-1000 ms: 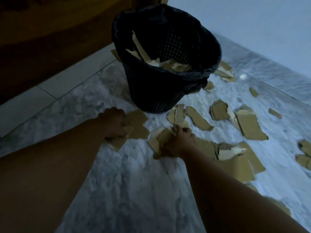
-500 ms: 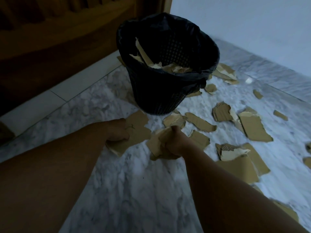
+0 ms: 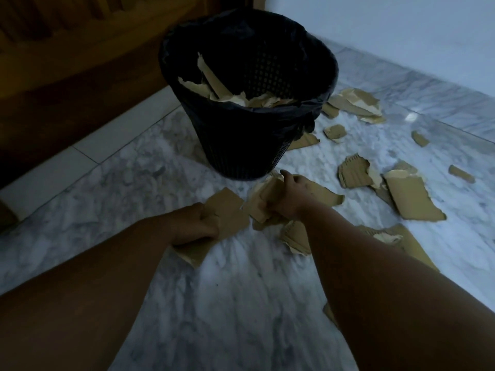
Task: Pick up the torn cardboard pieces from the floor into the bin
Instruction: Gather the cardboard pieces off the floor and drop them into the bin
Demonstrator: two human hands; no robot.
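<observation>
A black mesh bin [image 3: 241,145] lined with a black bag stands on the marble floor, with torn cardboard inside it [image 3: 214,87]. My left hand [image 3: 195,223] is closed around a brown cardboard piece [image 3: 227,210], held just above the floor in front of the bin. My right hand [image 3: 292,194] grips a bunch of torn cardboard pieces [image 3: 259,202] right beside it, near the bin's base. Several more torn pieces lie to the right, among them a big one [image 3: 409,196] and a corrugated one [image 3: 353,172].
A dark wooden door or panel [image 3: 80,62] rises at the left behind a pale tile strip [image 3: 80,148]. A light wall [image 3: 401,30] closes the back right. More scraps lie behind the bin [image 3: 356,103] and under my right forearm [image 3: 294,236].
Both hands have closed on cardboard, lifted it off the floor and moved up toward the bin. The view has come nearer to the bin.
</observation>
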